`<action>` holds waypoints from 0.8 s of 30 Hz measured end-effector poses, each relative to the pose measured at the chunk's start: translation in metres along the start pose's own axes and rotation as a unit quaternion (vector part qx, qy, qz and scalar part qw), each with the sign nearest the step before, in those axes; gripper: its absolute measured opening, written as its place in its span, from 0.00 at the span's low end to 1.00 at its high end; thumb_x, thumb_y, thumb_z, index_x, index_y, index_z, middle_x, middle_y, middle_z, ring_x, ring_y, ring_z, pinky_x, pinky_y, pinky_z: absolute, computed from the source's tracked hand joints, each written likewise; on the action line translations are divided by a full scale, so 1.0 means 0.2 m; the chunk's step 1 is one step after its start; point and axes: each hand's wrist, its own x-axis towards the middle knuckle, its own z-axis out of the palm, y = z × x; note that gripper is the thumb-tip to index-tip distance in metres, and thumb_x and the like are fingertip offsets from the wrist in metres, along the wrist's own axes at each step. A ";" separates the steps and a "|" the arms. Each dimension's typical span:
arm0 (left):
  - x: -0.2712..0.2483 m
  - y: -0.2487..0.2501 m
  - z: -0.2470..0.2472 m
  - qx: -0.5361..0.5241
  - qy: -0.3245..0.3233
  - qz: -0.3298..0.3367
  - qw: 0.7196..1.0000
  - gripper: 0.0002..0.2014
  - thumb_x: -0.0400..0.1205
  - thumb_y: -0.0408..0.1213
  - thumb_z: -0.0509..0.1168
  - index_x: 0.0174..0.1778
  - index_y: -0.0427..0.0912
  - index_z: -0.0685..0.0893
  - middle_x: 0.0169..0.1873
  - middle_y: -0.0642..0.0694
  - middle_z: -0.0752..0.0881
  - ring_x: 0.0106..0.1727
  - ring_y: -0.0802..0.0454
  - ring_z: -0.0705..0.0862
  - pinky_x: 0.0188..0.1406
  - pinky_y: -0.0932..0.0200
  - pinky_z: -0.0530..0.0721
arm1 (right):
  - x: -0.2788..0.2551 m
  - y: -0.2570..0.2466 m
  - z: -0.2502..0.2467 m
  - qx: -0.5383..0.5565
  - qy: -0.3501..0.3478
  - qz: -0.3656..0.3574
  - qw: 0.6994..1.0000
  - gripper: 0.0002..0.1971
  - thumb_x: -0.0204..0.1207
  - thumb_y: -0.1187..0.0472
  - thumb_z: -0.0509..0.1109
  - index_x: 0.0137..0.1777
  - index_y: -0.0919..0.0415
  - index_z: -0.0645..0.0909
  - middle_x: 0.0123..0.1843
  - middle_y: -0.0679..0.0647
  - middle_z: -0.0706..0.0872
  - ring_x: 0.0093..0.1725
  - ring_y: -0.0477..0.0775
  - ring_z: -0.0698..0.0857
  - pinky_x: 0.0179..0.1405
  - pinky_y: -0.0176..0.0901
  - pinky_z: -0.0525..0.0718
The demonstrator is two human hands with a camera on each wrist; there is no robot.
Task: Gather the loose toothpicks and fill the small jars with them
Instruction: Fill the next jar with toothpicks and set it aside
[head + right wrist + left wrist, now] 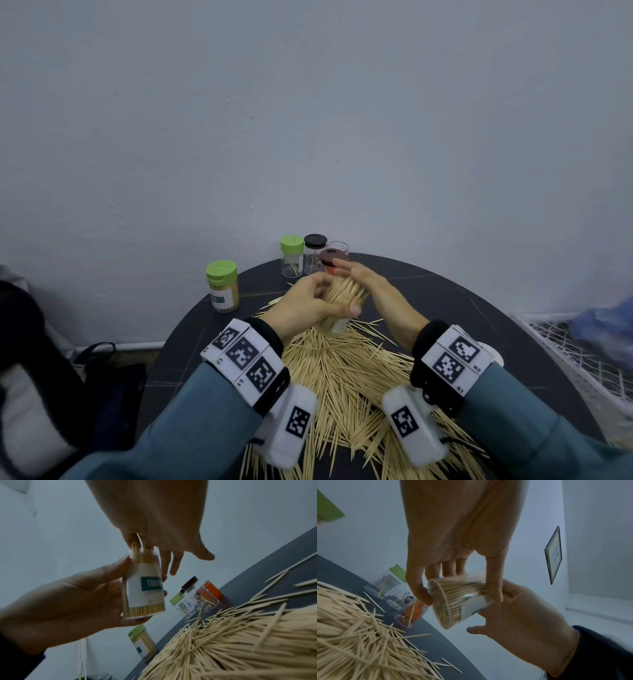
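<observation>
— Where's our jar (pixel 337 317)?

— Above the heap of loose toothpicks (pixel 346 377) at the table's (pixel 479 301) middle, tilted, nearly packed. Our left hand (pixel 308 308), as grip, is curled round its labelled wall; our right hand (pixel 373 291) lies flat with straight fingers on the sticking-out tips.

— How will it handle?

— Light, smooth plastic, probably slippery; we'd hold the wall mid-height. The sticks are thin, stiff, and likely to spill.

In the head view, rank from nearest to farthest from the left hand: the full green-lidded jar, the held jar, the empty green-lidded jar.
1. Held jar: gripped in the left hand itself.
2. Empty green-lidded jar: just beyond the hand, by the wall.
3. Full green-lidded jar: off to the left, at the table edge.
</observation>
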 end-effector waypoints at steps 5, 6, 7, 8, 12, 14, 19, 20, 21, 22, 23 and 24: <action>-0.01 0.00 0.02 0.012 -0.015 0.010 1.000 0.24 0.73 0.31 0.74 0.65 0.40 0.76 0.51 0.46 0.85 0.49 0.57 0.84 0.37 0.74 0.81 | 0.02 0.02 -0.02 -0.033 -0.009 0.003 0.999 0.21 0.86 0.48 0.45 0.77 0.46 0.65 0.76 0.51 0.71 0.75 0.48 0.69 0.74 0.38 0.68; -0.01 0.00 0.02 0.009 -0.018 0.010 1.000 0.24 0.73 0.30 0.74 0.64 0.39 0.76 0.50 0.46 0.85 0.48 0.58 0.84 0.35 0.75 0.81 | 0.03 0.03 -0.02 -0.053 -0.014 0.006 0.998 0.22 0.85 0.44 0.45 0.77 0.43 0.63 0.78 0.49 0.70 0.77 0.48 0.67 0.80 0.53 0.59; -0.01 0.00 0.02 0.004 -0.016 0.010 1.000 0.23 0.73 0.30 0.74 0.64 0.40 0.76 0.50 0.46 0.85 0.47 0.58 0.84 0.35 0.76 0.81 | 0.03 0.05 -0.02 -0.070 -0.019 0.009 0.997 0.24 0.83 0.39 0.45 0.76 0.39 0.63 0.78 0.47 0.69 0.79 0.49 0.65 0.81 0.63 0.51; -0.01 0.00 0.02 -0.002 -0.012 0.010 1.000 0.24 0.73 0.30 0.74 0.64 0.40 0.76 0.50 0.46 0.85 0.47 0.58 0.84 0.34 0.75 0.81 | 0.04 0.06 -0.02 -0.079 -0.020 0.012 0.997 0.25 0.79 0.34 0.46 0.75 0.36 0.63 0.78 0.45 0.69 0.80 0.49 0.63 0.80 0.68 0.46; -0.02 0.00 0.00 -0.004 -0.008 0.015 1.000 0.26 0.73 0.32 0.74 0.66 0.42 0.76 0.53 0.46 0.85 0.49 0.57 0.84 0.36 0.73 0.82 | 0.04 0.07 -0.03 -0.099 -0.028 0.040 0.994 0.26 0.75 0.32 0.51 0.73 0.34 0.63 0.77 0.45 0.70 0.79 0.52 0.63 0.79 0.69 0.45; -0.02 0.00 0.01 0.002 -0.021 0.016 1.000 0.26 0.73 0.33 0.74 0.67 0.43 0.75 0.54 0.45 0.85 0.51 0.58 0.84 0.39 0.74 0.81 | 0.03 0.04 -0.02 -0.085 -0.028 0.051 0.995 0.25 0.80 0.39 0.54 0.76 0.42 0.63 0.77 0.51 0.70 0.77 0.52 0.68 0.80 0.62 0.54; -0.01 0.00 -0.01 -0.019 0.002 0.025 0.999 0.23 0.72 0.32 0.75 0.61 0.45 0.78 0.54 0.45 0.85 0.55 0.53 0.84 0.45 0.67 0.81 | -0.01 -0.02 -0.06 -0.040 -0.003 0.052 0.998 0.25 0.82 0.44 0.52 0.77 0.51 0.64 0.73 0.47 0.71 0.72 0.43 0.68 0.66 0.39 0.61; -0.01 0.00 -0.02 -0.025 0.009 0.026 0.999 0.23 0.71 0.32 0.76 0.61 0.45 0.78 0.55 0.44 0.85 0.56 0.51 0.83 0.47 0.66 0.82 | -0.02 -0.02 -0.08 -0.037 0.000 0.050 0.998 0.26 0.82 0.43 0.52 0.77 0.50 0.64 0.73 0.46 0.71 0.73 0.43 0.67 0.66 0.39 0.59; -0.01 0.00 -0.02 -0.030 0.013 0.028 0.999 0.24 0.70 0.31 0.77 0.61 0.44 0.79 0.56 0.43 0.85 0.58 0.49 0.83 0.48 0.65 0.82 | -0.02 -0.02 -0.09 -0.038 -0.004 0.051 0.998 0.26 0.81 0.44 0.53 0.78 0.50 0.64 0.75 0.47 0.70 0.74 0.44 0.65 0.67 0.40 0.59; -0.01 0.00 -0.03 -0.031 0.013 0.031 0.999 0.26 0.68 0.30 0.77 0.61 0.44 0.79 0.57 0.42 0.85 0.59 0.48 0.83 0.49 0.64 0.82 | -0.03 -0.01 -0.09 -0.043 -0.014 0.054 0.998 0.26 0.81 0.46 0.56 0.78 0.50 0.63 0.76 0.48 0.69 0.76 0.46 0.65 0.68 0.40 0.59; -0.01 0.00 -0.03 -0.027 0.009 0.035 0.999 0.27 0.68 0.29 0.78 0.62 0.44 0.78 0.58 0.42 0.84 0.60 0.48 0.83 0.49 0.64 0.83 | -0.03 -0.01 -0.10 -0.049 -0.026 0.055 0.997 0.27 0.80 0.47 0.59 0.78 0.50 0.63 0.77 0.49 0.69 0.76 0.47 0.66 0.69 0.40 0.60; -0.01 0.00 -0.03 -0.022 0.001 0.039 0.999 0.28 0.67 0.27 0.78 0.61 0.44 0.78 0.58 0.42 0.84 0.61 0.49 0.83 0.50 0.65 0.83 | -0.03 0.00 -0.09 -0.053 -0.038 0.052 0.997 0.29 0.78 0.47 0.62 0.78 0.51 0.63 0.77 0.51 0.69 0.76 0.48 0.67 0.71 0.41 0.62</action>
